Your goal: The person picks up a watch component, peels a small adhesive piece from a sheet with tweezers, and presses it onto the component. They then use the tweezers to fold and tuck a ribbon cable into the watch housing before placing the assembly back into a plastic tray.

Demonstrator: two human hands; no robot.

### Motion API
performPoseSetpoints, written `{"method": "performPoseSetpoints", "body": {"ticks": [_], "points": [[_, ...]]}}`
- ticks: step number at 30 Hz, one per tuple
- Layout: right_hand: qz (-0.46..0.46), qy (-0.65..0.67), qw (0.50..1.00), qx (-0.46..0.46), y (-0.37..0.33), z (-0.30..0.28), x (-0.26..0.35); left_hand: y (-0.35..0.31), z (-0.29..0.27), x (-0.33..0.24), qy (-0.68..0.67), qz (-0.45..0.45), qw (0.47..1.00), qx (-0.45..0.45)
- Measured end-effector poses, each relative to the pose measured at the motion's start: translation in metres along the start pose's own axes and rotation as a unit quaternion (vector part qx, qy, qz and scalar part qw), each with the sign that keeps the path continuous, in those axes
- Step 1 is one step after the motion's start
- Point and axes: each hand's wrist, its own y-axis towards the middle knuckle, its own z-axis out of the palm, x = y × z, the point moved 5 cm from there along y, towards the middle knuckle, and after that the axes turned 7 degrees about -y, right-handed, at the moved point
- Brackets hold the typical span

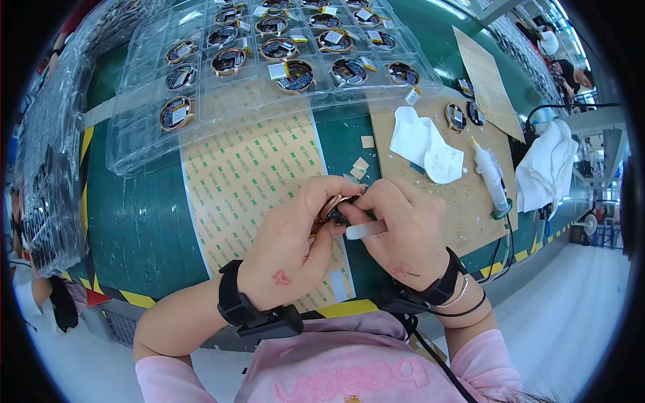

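Observation:
My left hand (285, 232) is closed around a round watch case (330, 211) with a gold-coloured rim and dark electronics inside, tilted up between thumb and fingers. Close against it, my right hand (411, 225) has its fingers bent in at the case's edge. A flat silvery tool (366, 230) is tucked in the right hand, its blunt pale end sticking out toward the left; the rest is hidden by the fingers. Below both hands lies a tan adhesive-backing sheet (235, 181) with rows of green print.
Clear plastic trays (144, 144) of gold-rimmed watch cases stand at the back. To the right, a brown board (463, 208) bears white cloths (426, 144), a white pen-shaped tool (492, 178) with a cable and loose watch parts (455, 117). Wrapped stacks (57, 134) line the left.

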Motion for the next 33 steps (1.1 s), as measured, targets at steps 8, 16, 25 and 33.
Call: {"method": "performPoseSetpoints", "body": {"ticks": [8, 16, 25, 33], "points": [[0.030, 0.071, 0.997, 0.005, 0.004, -0.004, -0.009, 0.003, -0.003, -0.002, -0.124, 0.004, 0.992, -0.020], [0.136, 0.210, 0.963, 0.101, 0.003, 0.001, -0.016, 0.002, -0.004, -0.005, -0.241, -0.035, 0.969, -0.039], [0.207, 0.342, 0.906, 0.136, 0.002, -0.001, -0.028, 0.005, -0.009, -0.006, -0.236, -0.020, 0.971, -0.044], [0.215, 0.417, 0.881, 0.061, 0.003, -0.016, -0.047, 0.006, -0.018, -0.011, -0.155, -0.021, 0.985, -0.069]]}}
